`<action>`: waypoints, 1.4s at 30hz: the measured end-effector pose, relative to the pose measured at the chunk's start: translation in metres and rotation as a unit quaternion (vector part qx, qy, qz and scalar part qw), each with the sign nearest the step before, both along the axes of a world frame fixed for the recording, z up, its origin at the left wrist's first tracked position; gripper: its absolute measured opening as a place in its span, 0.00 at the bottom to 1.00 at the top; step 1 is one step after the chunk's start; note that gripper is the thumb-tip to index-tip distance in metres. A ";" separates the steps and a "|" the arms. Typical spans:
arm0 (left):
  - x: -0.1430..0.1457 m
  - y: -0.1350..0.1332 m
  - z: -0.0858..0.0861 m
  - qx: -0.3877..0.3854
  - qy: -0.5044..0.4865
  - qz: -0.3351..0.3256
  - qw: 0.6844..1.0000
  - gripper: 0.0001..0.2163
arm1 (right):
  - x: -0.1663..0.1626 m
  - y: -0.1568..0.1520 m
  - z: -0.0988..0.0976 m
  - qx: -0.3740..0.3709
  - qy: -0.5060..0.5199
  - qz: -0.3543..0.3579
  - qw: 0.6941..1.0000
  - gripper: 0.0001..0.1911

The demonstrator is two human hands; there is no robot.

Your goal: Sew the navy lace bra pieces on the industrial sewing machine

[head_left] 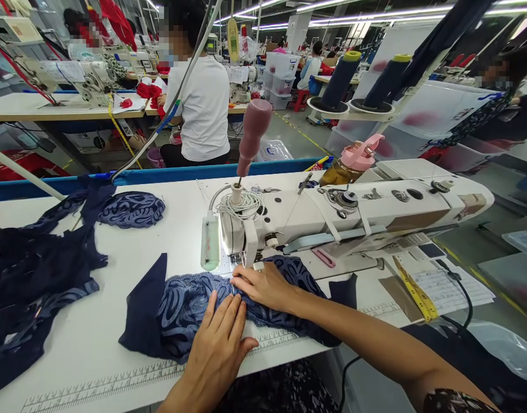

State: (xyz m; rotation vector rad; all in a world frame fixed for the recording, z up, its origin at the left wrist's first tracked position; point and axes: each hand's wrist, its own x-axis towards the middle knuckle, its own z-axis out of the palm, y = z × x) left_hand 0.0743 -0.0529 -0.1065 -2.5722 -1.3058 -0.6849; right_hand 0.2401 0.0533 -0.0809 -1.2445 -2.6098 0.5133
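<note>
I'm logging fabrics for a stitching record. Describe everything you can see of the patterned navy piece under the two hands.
The patterned navy piece shows lighter blue swirls on lace-like cloth, with a plain navy panel at its left end. Slightly rumpled, it lies on the white table, partly under the sewing machine. The left hand rests on it; the right hand touches it near the needle area. The hands hide some.

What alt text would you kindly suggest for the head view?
A person's bare left hand and right hand rest on patterned blue lace fabric at the needle end of a long white sewing machine. Navy fabric pieces lie piled at left on the white table.
</note>
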 end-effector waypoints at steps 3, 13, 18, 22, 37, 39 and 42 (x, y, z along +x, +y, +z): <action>0.001 -0.006 -0.003 -0.001 0.033 -0.009 0.999 0.26 | -0.009 0.006 0.001 -0.027 -0.006 -0.033 0.999 0.11; -0.002 -0.010 0.000 -0.010 0.043 0.001 0.999 0.28 | -0.011 0.008 0.000 -0.029 -0.028 -0.057 0.998 0.12; 0.001 -0.009 0.003 -0.018 0.012 0.015 1.000 0.23 | 0.010 0.001 0.002 0.055 -0.055 -0.037 0.996 0.09; -0.001 -0.005 0.008 -0.039 -0.019 0.006 0.999 0.19 | 0.031 0.003 -0.001 0.120 -0.064 -0.045 0.990 0.09; -0.029 0.046 0.060 0.059 -0.069 0.096 0.991 0.08 | 0.033 -0.098 0.073 0.171 0.047 0.181 0.967 0.13; -0.034 0.039 0.061 0.137 -0.134 0.098 0.977 0.08 | 0.034 -0.106 0.078 0.100 0.081 0.245 0.961 0.17; -0.043 0.029 0.054 0.156 -0.186 0.082 0.967 0.07 | 0.025 -0.097 0.069 0.109 0.124 0.170 0.971 0.10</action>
